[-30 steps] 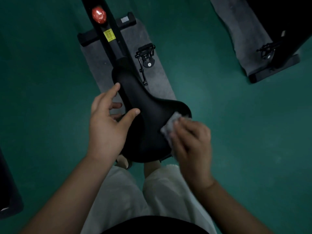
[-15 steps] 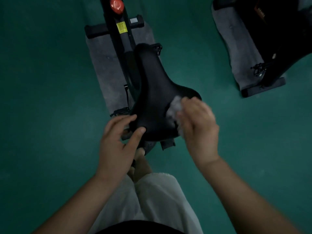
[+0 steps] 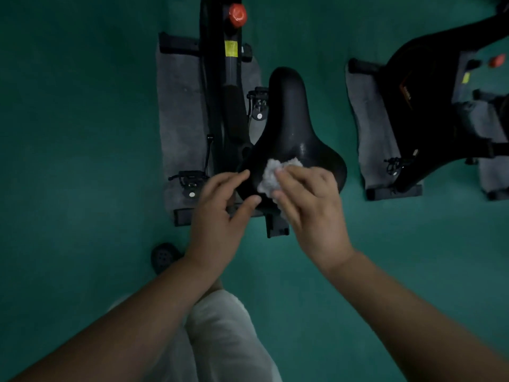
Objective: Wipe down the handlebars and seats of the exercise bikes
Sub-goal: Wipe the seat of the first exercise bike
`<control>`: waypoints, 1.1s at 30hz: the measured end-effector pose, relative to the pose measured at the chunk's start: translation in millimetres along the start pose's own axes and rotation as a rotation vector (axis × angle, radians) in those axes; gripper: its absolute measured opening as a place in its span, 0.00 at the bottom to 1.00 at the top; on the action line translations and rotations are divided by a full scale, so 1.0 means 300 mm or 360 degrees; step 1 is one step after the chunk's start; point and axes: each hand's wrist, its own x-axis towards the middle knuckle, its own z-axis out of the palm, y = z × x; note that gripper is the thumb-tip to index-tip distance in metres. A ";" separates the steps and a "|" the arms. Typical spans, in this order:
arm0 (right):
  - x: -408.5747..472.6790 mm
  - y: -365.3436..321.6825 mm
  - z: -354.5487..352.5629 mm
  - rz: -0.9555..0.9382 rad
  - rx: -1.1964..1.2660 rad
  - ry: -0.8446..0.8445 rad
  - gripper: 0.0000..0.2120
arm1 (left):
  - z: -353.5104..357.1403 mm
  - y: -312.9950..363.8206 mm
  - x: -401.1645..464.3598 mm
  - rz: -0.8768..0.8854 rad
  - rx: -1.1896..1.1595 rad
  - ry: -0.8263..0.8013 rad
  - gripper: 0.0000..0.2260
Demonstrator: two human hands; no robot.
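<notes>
Black padded seat [image 3: 292,133] sits dead centre, narrow nose pointing away from the person, wide rear end closest to them. Right hand [image 3: 311,205] has its fingers curled around a crumpled whitish cloth [image 3: 272,177] and is pressing it onto the wide rear part of the seat, a bit left of the seat's middle. Left hand [image 3: 220,213] is holding nothing; it's loosely open with thumb and fingers spread, fingertips resting at the seat's rear left edge. You can see a slight sheen on the seat just beyond the cloth. To the left of the seat runs the bike frame [image 3: 220,86] with a red knob [image 3: 237,14] and a yellow sticker [image 3: 230,48], all standing on a grey mat [image 3: 179,111] over green floor [image 3: 68,133]. Well off to the right of the seat there's a second bike [image 3: 435,111] on its own mat. Pale trousers [image 3: 225,334] show below the seat.
</notes>
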 end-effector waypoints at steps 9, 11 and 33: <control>0.199 -0.021 0.039 -0.0008 -0.0146 0.0028 0.12 | 0.025 -0.035 -0.007 -0.0081 -0.0215 0.0032 0.22; 0.117 -0.027 0.001 -0.0321 -0.0137 -0.0156 0.12 | 0.020 -0.045 -0.011 -0.0093 -0.0284 0.0010 0.21; -0.095 0.041 0.060 -0.0396 -0.0123 0.0348 0.08 | 0.026 0.009 -0.065 -0.0074 -0.0261 0.0061 0.17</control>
